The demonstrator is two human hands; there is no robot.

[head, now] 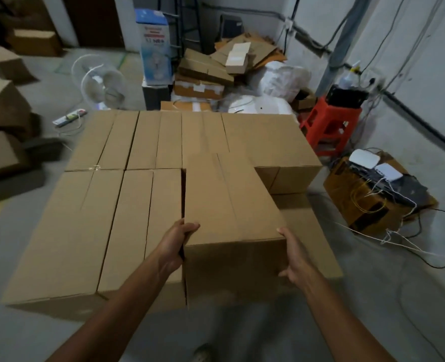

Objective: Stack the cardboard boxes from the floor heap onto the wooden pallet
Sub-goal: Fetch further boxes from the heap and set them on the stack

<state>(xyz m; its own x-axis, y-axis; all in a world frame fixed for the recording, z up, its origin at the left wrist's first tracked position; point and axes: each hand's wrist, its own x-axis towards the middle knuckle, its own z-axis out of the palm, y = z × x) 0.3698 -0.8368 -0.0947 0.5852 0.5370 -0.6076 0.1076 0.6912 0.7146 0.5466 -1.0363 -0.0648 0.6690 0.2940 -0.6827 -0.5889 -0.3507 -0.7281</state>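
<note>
I hold a plain brown cardboard box [229, 205] between both hands at the near right of the stack. My left hand [175, 244] grips its near left corner, thumb on top. My right hand [295, 259] grips the near right corner, fingers curled around the side. The box sits slightly higher than the row of stacked boxes [90, 218] to its left and touches the neighbouring one. Behind it stand more boxes [265, 137] in a back row. A lower box [307, 231] shows to the right, under the held one. The pallet is hidden beneath the boxes.
Loose boxes [2, 105] lie in a heap on the floor at the left. A red stool [331, 126] and a box with cables and devices [372, 194] stand at the right. A fan [103, 87], a tall fan carton [154, 48] and flattened cardboard [216, 69] clutter the back.
</note>
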